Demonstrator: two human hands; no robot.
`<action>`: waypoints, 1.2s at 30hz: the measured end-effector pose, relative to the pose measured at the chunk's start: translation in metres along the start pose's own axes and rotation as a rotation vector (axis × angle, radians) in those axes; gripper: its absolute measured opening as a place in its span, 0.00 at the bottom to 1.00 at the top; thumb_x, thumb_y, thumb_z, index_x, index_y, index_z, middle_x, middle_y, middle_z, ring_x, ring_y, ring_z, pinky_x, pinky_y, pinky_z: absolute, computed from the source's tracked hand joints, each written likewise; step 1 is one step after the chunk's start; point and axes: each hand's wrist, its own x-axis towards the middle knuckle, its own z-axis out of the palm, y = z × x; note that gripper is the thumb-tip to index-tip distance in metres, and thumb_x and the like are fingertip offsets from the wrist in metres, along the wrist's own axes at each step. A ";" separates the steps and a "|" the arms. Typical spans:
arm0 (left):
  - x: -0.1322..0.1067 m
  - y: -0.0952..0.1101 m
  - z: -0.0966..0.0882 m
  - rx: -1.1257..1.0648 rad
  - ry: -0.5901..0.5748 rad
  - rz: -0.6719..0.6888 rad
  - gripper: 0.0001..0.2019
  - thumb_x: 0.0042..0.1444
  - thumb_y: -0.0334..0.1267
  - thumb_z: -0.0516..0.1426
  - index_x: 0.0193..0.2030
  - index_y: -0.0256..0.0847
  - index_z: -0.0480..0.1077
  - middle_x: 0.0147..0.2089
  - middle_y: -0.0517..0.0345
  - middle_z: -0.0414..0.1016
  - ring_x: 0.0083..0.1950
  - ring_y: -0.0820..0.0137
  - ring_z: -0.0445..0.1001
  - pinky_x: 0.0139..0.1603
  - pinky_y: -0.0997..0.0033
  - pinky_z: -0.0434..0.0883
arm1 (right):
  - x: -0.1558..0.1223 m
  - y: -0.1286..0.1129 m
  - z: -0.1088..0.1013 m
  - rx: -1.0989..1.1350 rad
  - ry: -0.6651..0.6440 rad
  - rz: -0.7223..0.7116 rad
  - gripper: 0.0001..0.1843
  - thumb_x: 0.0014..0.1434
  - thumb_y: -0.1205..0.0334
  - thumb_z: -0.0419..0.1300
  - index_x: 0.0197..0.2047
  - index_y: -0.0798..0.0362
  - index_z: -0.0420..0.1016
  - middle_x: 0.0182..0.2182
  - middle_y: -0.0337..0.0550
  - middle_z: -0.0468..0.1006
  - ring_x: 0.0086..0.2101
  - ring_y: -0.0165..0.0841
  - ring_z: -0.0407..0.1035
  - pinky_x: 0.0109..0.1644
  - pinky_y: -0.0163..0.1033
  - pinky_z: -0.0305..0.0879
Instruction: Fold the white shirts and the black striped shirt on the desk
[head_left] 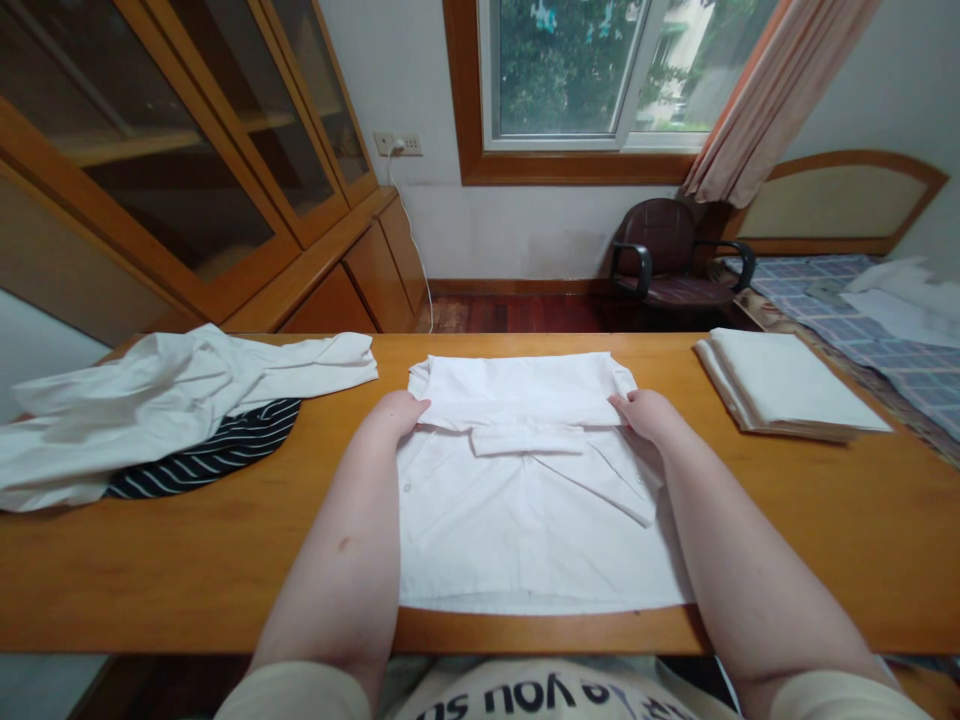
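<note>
Head view: white garment (525, 530) lies mid-desk (337, 560), directly in front of the person, near hem close to the desk's near edge & roughly parallel to it. Its far part is doubled over in a wide band; a narrow strip of the same cloth shows just below the band, w/ a slanted flap toward the R side & a small button near the L edge. L hand (403, 410) is at the band's L end, fingers pinching the cloth there, thumb on top, other fingers mostly hidden. R hand (645, 412) mirrors it at the R end, fingers also gripping the cloth, thumb on top, rest hard to see. Both forearms reach fwd, one along each side of the garment. L side of desk: loose white clothes (187, 372), rumpled, w/ a black-&-white striped cloth (217, 450) partly under them. R side of desk: flat stack (795, 380) of white folded cloth, well apart from R hand. Beyond desk: glass-door cabinet (292, 225) at L, white cord (411, 235) hanging from a wall outlet (397, 144), window (562, 75), pink curtain (772, 110), dark armchair (660, 245), & bed (814, 285) w/ a checked cover at R.
</note>
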 end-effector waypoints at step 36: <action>0.033 0.010 0.030 -0.409 0.410 0.250 0.39 0.45 0.29 0.55 0.67 0.33 0.52 0.68 0.46 0.55 0.67 0.62 0.57 0.66 0.69 0.56 | 0.018 0.001 0.021 0.584 0.226 -0.267 0.23 0.56 0.58 0.56 0.53 0.57 0.71 0.52 0.50 0.73 0.50 0.38 0.67 0.56 0.41 0.58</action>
